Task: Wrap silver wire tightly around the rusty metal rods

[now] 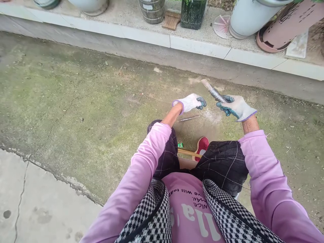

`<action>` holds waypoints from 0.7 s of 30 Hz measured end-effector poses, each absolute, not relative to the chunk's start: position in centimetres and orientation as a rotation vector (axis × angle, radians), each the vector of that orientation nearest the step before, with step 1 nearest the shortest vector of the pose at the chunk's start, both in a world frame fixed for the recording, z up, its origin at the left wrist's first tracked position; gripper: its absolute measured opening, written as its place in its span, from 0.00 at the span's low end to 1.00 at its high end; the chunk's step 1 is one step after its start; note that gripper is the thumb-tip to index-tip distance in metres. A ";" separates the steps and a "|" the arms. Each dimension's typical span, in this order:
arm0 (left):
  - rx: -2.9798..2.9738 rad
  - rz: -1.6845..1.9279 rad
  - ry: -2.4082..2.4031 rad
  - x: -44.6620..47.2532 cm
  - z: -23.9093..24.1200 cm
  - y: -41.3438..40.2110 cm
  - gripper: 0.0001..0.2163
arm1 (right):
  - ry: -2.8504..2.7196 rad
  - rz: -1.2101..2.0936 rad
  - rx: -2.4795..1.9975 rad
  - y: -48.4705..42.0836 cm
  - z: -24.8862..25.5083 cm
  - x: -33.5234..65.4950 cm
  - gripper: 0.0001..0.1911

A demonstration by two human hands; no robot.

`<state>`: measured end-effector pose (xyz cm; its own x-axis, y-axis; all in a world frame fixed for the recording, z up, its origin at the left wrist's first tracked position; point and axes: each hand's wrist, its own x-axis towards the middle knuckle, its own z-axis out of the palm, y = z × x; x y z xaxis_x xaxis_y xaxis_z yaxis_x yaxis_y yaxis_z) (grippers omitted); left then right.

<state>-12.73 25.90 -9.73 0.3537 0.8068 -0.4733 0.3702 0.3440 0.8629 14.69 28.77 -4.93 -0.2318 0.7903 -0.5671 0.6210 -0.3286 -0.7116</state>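
Both my hands wear white knit gloves with blue-grey coated fingers and purple cuffs. My right hand (236,105) is closed round the lower end of a short stick (214,90). Shiny silvery windings, like wire, cover most of the stick; its far end is bare and pale brown, tilted up to the left. My left hand (193,102), a little left of the stick and apart from it, has its fingers curled together; anything in them is too small to make out. On the ground below my left hand lies a thin dark rod (188,118).
A yellowish wooden strip (189,153) and a small green piece (180,145) lie by my red shoe (201,148). Ahead runs a raised concrete ledge (197,44) with a white tiled edge. Plant pots (193,15) and a pink planter (291,25) stand on it. Mossy concrete surrounds me.
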 end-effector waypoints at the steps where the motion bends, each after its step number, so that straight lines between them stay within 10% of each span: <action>1: 1.269 0.402 1.244 -12.8 -10.0 26.0 0.18 | -1.703 1.630 -1.812 28.7 -4.7 14.7 0.29; 12: 1.380 0.427 1.184 -13.6 -10.3 26.5 0.11 | -2.075 2.089 -1.646 28.2 -3.7 15.7 0.38; 21: 1.478 0.318 1.353 -13.1 -8.1 25.8 0.10 | -2.426 1.781 -1.881 28.2 -5.5 14.5 0.30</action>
<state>-13.12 25.77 -8.07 0.3233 0.8412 -0.4334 0.5599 0.1991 0.8043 14.51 28.20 -5.46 -0.3793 0.4962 -0.7810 0.8938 -0.0219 -0.4480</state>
